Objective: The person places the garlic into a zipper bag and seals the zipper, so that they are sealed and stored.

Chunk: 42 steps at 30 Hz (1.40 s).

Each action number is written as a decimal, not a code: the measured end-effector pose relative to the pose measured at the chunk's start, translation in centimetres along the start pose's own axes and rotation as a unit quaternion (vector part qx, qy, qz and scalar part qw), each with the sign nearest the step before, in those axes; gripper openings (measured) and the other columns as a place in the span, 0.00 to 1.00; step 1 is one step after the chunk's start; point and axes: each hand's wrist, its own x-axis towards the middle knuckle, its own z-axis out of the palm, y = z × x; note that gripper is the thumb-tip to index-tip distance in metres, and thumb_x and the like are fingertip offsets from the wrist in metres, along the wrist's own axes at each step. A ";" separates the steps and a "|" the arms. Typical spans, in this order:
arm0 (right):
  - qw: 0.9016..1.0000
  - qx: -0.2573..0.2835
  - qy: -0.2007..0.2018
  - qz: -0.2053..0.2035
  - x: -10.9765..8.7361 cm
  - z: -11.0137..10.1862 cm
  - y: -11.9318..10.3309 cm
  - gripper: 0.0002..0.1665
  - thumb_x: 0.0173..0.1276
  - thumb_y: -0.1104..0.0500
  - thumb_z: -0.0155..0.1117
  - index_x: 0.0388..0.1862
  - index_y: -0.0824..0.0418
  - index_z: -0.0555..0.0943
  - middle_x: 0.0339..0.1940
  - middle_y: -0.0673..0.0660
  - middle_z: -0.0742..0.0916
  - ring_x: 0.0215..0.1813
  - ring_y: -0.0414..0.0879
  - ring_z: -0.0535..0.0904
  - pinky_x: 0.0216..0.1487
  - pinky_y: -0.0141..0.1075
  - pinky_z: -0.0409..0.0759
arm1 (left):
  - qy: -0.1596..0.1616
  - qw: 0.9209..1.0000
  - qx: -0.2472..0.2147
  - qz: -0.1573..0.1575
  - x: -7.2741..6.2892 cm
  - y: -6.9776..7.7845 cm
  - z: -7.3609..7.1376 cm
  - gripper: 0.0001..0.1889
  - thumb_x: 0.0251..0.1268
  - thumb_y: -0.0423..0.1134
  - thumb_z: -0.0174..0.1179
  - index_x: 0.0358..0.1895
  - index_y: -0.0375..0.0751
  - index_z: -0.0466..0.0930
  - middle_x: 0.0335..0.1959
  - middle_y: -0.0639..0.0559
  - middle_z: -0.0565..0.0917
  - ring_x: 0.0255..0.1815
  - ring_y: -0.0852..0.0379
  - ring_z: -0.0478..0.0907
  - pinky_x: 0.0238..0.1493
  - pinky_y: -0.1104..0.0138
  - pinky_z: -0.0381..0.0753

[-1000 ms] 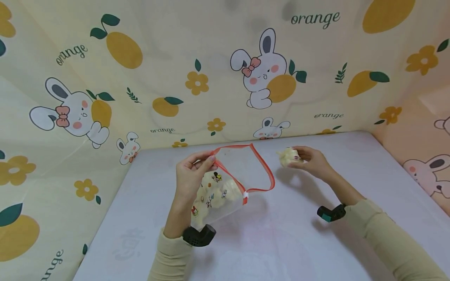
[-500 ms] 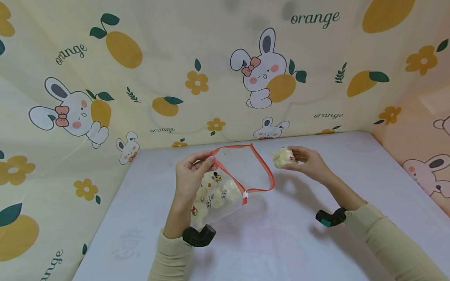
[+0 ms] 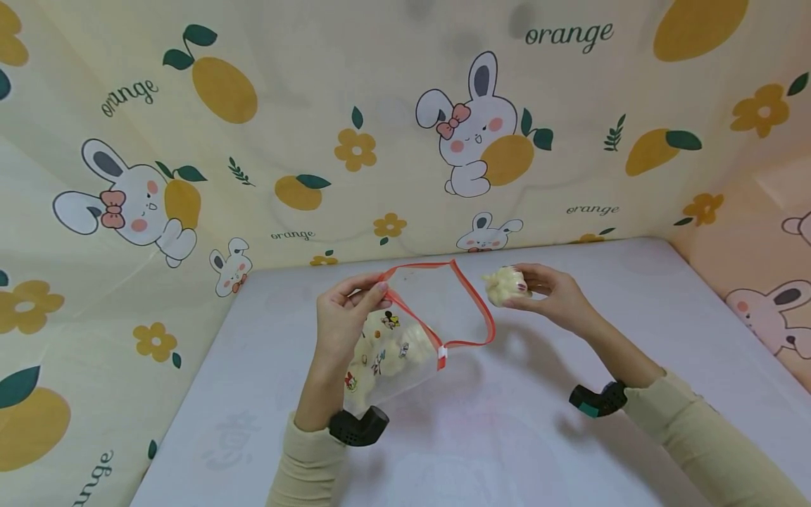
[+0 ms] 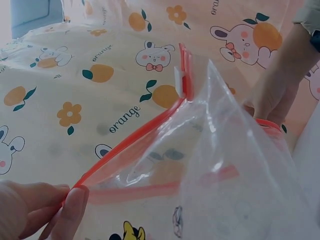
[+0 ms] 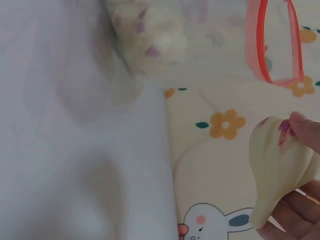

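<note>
My left hand (image 3: pixel 344 313) pinches the red rim of a clear zip bag (image 3: pixel 412 366) between thumb and fingers. The bag's mouth gapes toward the right, and cartoon figures are printed on its side. Inside it lie pale bulbs with purple marks, seen through the plastic in the right wrist view as garlic (image 5: pixel 150 42). To the right of the mouth, my right hand (image 3: pixel 557 296) holds a garlic bulb (image 3: pixel 505 286) by its side, apart from the bag. In the right wrist view that garlic bulb (image 5: pixel 280 155) shows its stem pointing down and purple streaks near the thumb.
A white slider (image 3: pixel 443 351) sits at the near corner of the red zip. Below is a white table (image 3: pixel 538 451). A printed cloth (image 3: pixel 380 105) with rabbits and oranges stands behind and at the sides. Black wrist cameras (image 3: pixel 359 426) are strapped to both wrists.
My right hand has moved left with the garlic bulb, closer to the bag's mouth. The left hand and the bag have stayed in place.
</note>
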 end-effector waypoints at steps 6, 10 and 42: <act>1.000 -0.002 0.006 -0.016 -0.2 0.0 -0.5 0.39 0.60 0.56 0.72 0.67 0.65 0.70 0.63 0.67 0.79 0.60 0.62 0.79 0.61 0.54 0.79 | 0.001 1.000 0.002 -0.001 0.0 0.1 0.0 0.14 0.62 0.24 0.59 0.49 0.19 0.77 0.28 0.61 0.85 0.26 0.66 0.83 0.36 0.74 0.88; 1.000 -0.007 0.009 -0.025 -0.3 0.0 -0.9 0.38 0.59 0.56 0.72 0.67 0.65 0.70 0.62 0.67 0.79 0.59 0.62 0.79 0.61 0.54 0.79 | 0.001 1.000 0.000 0.000 -0.1 0.1 0.1 0.14 0.62 0.23 0.59 0.49 0.18 0.77 0.28 0.61 0.85 0.26 0.66 0.83 0.36 0.74 0.87; 0.997 -0.007 0.019 -0.075 -2.1 -0.2 -3.7 0.37 0.55 0.58 0.75 0.64 0.60 0.73 0.60 0.61 0.82 0.54 0.38 0.80 0.52 0.14 0.76 | -0.012 1.000 -0.003 0.000 -0.1 0.1 0.2 0.15 0.62 0.24 0.59 0.50 0.17 0.76 0.27 0.61 0.86 0.26 0.65 0.84 0.38 0.70 0.89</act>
